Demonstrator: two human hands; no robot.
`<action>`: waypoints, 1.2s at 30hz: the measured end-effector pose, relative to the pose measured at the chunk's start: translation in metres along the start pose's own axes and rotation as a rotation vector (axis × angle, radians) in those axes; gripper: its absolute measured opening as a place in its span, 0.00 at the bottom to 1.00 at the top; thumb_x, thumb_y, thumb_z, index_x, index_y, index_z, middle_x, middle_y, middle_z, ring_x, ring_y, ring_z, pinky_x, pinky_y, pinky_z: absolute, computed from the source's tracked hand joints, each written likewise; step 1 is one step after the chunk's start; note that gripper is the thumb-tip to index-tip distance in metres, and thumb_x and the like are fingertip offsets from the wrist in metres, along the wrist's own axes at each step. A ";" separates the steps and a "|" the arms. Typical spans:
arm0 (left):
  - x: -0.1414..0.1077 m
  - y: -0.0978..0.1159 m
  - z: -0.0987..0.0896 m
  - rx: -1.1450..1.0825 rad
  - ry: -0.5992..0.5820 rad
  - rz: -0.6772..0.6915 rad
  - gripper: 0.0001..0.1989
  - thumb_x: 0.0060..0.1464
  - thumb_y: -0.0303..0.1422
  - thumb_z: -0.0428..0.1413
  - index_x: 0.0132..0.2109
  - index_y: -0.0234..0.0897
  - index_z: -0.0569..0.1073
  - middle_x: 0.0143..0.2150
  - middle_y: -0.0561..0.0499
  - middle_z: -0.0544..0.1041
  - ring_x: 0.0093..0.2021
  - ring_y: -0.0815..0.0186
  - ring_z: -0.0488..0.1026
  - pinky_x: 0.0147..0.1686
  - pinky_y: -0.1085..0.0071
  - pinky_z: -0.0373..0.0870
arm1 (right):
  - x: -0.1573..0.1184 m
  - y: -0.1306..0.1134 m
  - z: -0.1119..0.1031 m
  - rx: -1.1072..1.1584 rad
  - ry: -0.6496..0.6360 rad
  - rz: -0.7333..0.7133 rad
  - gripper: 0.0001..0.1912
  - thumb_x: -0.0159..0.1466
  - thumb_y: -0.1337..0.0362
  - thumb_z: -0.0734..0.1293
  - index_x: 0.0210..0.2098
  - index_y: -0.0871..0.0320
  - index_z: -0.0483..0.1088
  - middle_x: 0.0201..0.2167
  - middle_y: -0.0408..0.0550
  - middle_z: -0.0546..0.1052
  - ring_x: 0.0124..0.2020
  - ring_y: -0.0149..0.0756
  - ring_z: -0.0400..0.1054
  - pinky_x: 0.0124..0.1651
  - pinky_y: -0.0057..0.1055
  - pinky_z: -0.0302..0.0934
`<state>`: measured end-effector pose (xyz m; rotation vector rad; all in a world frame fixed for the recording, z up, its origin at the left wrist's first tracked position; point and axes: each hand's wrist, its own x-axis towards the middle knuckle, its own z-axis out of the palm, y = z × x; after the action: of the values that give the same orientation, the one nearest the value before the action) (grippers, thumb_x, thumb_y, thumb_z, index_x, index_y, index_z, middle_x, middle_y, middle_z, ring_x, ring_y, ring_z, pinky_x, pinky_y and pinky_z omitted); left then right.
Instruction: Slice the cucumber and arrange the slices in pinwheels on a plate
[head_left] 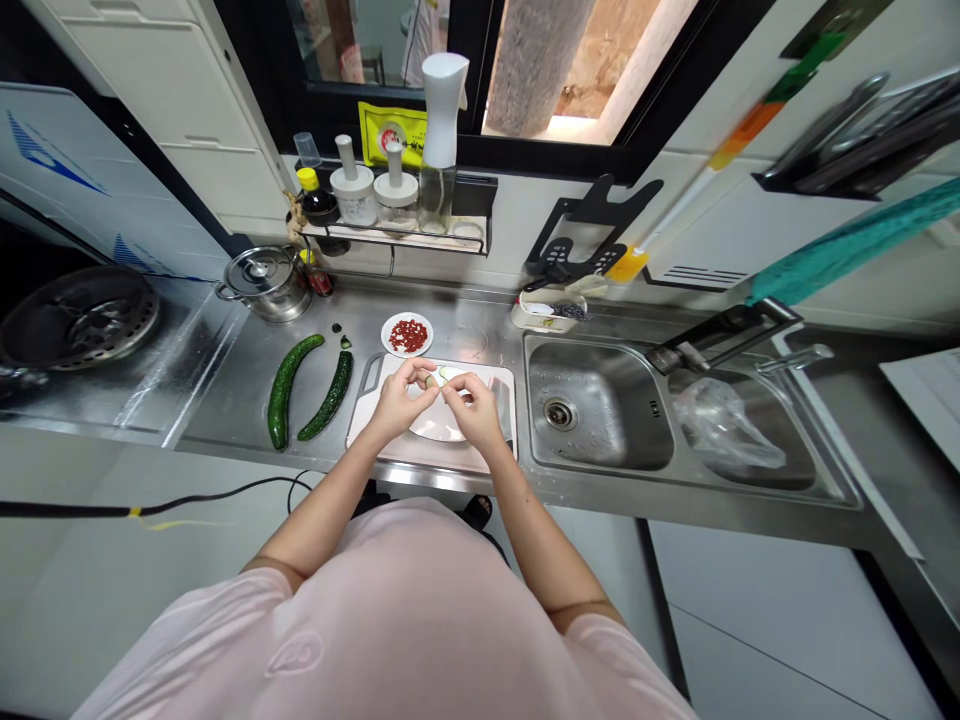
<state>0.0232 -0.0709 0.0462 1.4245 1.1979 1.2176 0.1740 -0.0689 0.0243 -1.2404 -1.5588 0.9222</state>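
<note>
Cucumber piece (442, 377), pale green and small, sits between the fingertips of both hands, just above the middle of a white cutting board (480, 456). It looks thin and light, and its flesh is probably crisp but wet, so it may slide between the fingers and could snap if squeezed too hard. Its rim looks like the firmest place to take hold, with the pads kept light on the damp faces. Its exact shape is partly hidden by the fingers. The left grip (401, 400) and right grip (472, 408) are both pressed inward, their fingertips pinching the piece from opposite sides. Under the hands, a pale rounded mass (435, 425) lies on the board, but the hands hide too much of it to tell what it is. Two whole, dark green cucumbers (281, 390) lie side by side on the steel worktop (217, 405), left of the board, and their knobbly skin should offer a surer hold than the cut piece. Two small dark cucumber ends (339, 330) lie just above them. Beyond the board sits a small white plate (391, 336) holding chopped red flakes, well apart from the hands.
</note>
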 end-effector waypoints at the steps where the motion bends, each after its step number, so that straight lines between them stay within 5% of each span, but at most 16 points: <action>1: 0.001 -0.004 0.001 0.031 0.004 0.014 0.15 0.47 0.31 0.59 0.44 0.38 0.69 0.31 0.54 0.72 0.33 0.71 0.69 0.40 0.73 0.64 | 0.001 0.002 0.000 -0.001 -0.004 0.010 0.09 0.60 0.60 0.62 0.28 0.57 0.69 0.30 0.45 0.72 0.36 0.33 0.66 0.32 0.26 0.58; 9: 0.013 -0.042 0.010 0.173 0.058 0.007 0.14 0.48 0.32 0.58 0.45 0.38 0.70 0.31 0.54 0.74 0.33 0.71 0.71 0.39 0.74 0.66 | 0.018 0.030 -0.003 -0.065 -0.106 0.113 0.10 0.60 0.57 0.61 0.30 0.57 0.69 0.27 0.41 0.74 0.30 0.31 0.67 0.35 0.26 0.59; 22: 0.049 -0.121 0.027 0.413 0.070 -0.228 0.10 0.47 0.34 0.58 0.38 0.37 0.76 0.32 0.52 0.77 0.30 0.71 0.70 0.35 0.75 0.65 | 0.064 0.091 0.000 -0.682 -0.318 0.118 0.10 0.64 0.64 0.59 0.40 0.58 0.71 0.33 0.47 0.77 0.35 0.34 0.67 0.36 0.25 0.52; 36: 0.059 -0.134 0.038 0.816 -0.047 -0.375 0.09 0.51 0.33 0.54 0.40 0.44 0.75 0.37 0.53 0.78 0.38 0.66 0.72 0.38 0.73 0.62 | 0.075 0.136 0.017 -0.824 -0.459 0.097 0.12 0.64 0.66 0.57 0.41 0.58 0.71 0.38 0.52 0.77 0.37 0.35 0.68 0.37 0.25 0.52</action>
<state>0.0476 0.0051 -0.0822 1.6568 1.9450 0.4263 0.1922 0.0334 -0.0926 -1.7523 -2.4013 0.6532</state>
